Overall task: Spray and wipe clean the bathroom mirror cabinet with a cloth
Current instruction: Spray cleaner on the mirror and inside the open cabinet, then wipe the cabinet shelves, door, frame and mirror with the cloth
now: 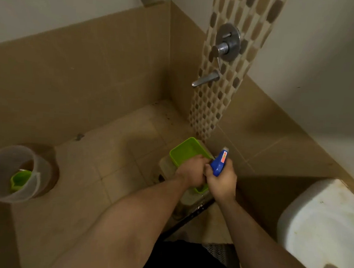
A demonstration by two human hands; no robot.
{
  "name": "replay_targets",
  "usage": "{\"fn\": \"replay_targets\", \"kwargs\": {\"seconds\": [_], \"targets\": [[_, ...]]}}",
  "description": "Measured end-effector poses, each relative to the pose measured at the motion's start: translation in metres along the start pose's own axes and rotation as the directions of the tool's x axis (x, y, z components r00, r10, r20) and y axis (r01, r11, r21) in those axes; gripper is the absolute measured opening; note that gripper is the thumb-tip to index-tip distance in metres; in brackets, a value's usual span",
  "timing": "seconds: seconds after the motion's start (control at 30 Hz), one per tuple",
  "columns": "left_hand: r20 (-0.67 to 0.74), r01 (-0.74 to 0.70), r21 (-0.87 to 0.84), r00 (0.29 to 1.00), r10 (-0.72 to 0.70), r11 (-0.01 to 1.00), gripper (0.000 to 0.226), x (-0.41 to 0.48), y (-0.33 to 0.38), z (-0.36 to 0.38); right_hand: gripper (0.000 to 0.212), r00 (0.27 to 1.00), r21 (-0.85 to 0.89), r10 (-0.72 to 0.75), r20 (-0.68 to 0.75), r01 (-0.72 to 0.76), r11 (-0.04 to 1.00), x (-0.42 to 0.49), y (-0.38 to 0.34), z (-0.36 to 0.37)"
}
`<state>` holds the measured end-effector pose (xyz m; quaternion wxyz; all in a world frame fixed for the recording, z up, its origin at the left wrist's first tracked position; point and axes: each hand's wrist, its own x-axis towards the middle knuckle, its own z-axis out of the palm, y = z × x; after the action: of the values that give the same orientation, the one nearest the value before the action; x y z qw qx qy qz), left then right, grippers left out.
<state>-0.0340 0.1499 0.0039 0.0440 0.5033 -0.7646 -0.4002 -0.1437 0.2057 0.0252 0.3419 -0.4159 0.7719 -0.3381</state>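
My right hand (221, 182) grips a blue spray bottle (219, 162) with a white tip and a red label, held over the floor near the wall. My left hand (191, 171) is curled inside a green rectangular tray (186, 148) that sits on a low beige stool (165, 168). What the left hand holds is hidden by its own fingers. Neither the cloth nor the mirror cabinet appears in this view.
A translucent bucket (7, 174) with a green mug (21, 179) inside stands on the tiled floor at the left. A shower mixer (228, 43) and a spout (206, 78) stick out of the mosaic wall strip. A white washbasin (320, 231) is at the lower right.
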Motion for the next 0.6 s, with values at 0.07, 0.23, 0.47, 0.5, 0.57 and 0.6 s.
{"fn": "replay_targets", "kwargs": {"seconds": [0.07,0.23,0.47,0.5,0.57,0.6], "targets": [[0.067,-0.029,0.027,0.997,0.028,0.999,0.019,0.034,-0.012,-0.006,0.037,0.999,0.02,0.028,0.017,-0.028,0.999,0.021,0.008,0.01],[0.179,-0.021,-0.033,0.984,0.027,0.999,0.036,0.098,-0.055,-0.007,0.074,0.997,0.139,0.08,0.023,-0.083,0.987,0.045,0.026,0.049],[0.242,-0.03,-0.007,0.97,0.031,1.0,0.049,0.155,-0.116,-0.007,0.076,0.922,0.158,0.386,-0.031,-0.377,0.913,0.027,0.052,0.113],[0.262,-0.038,0.008,0.964,0.035,0.999,0.05,0.163,-0.124,-0.007,0.073,0.902,0.172,0.429,-0.04,-0.417,0.892,0.025,0.056,0.123],[0.278,-0.045,0.02,0.96,0.038,0.999,0.051,0.173,-0.142,-0.007,0.065,0.868,0.178,0.493,-0.053,-0.478,0.86,0.021,0.062,0.134],[0.271,-0.045,0.024,0.962,0.037,0.999,0.052,0.177,-0.151,-0.007,0.06,0.855,0.186,0.516,-0.059,-0.498,0.847,0.019,0.065,0.139]]}}
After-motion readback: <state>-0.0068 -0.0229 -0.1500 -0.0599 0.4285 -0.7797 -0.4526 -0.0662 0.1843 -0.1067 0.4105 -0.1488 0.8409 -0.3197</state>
